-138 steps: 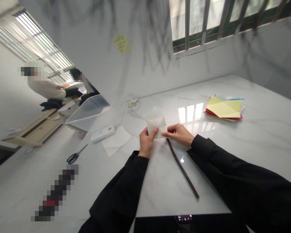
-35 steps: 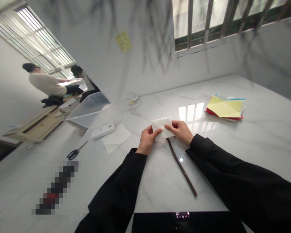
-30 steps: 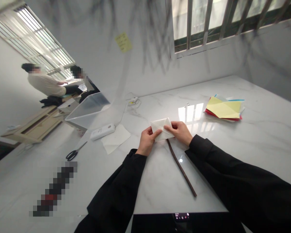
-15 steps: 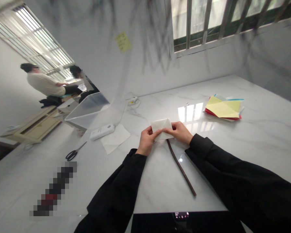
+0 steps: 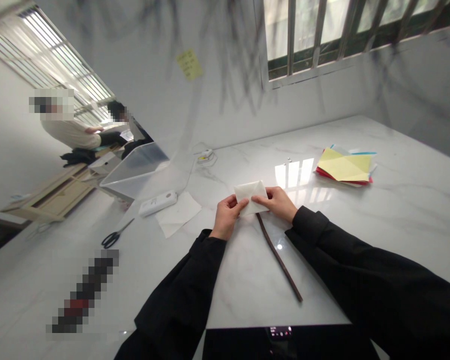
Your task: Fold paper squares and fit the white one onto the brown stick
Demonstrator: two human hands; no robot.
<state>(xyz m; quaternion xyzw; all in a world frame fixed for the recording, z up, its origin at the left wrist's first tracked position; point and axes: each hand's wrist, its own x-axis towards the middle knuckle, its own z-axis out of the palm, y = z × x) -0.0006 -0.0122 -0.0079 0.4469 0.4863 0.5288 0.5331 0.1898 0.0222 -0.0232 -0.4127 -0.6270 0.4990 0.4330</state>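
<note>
A piece of folded white paper [image 5: 252, 190] is held just above the marble-patterned table. My left hand [image 5: 227, 215] grips its left side, thumb on the near face and fingers behind. On the right side, my right hand [image 5: 279, 203] pinches it the same way, the two thumbs a little apart. Beneath the paper's lower edge starts a thin dark brown stick [image 5: 279, 257], which lies slanting toward me on the table; its far end is hidden by the paper.
Left of my hands lie a loose white sheet [image 5: 178, 215], a white box-shaped device [image 5: 158, 203] and black-handled scissors [image 5: 112, 239]. A stack of coloured paper [image 5: 345, 167] is at the right. A clear plastic bin [image 5: 135, 167] and two people are at the far left. A dark screen [image 5: 243, 345] borders the near edge.
My thumbs have moved slightly apart on the folded paper, which has shifted up a touch. Both hands keep their hold, and the stick lies almost as before.
</note>
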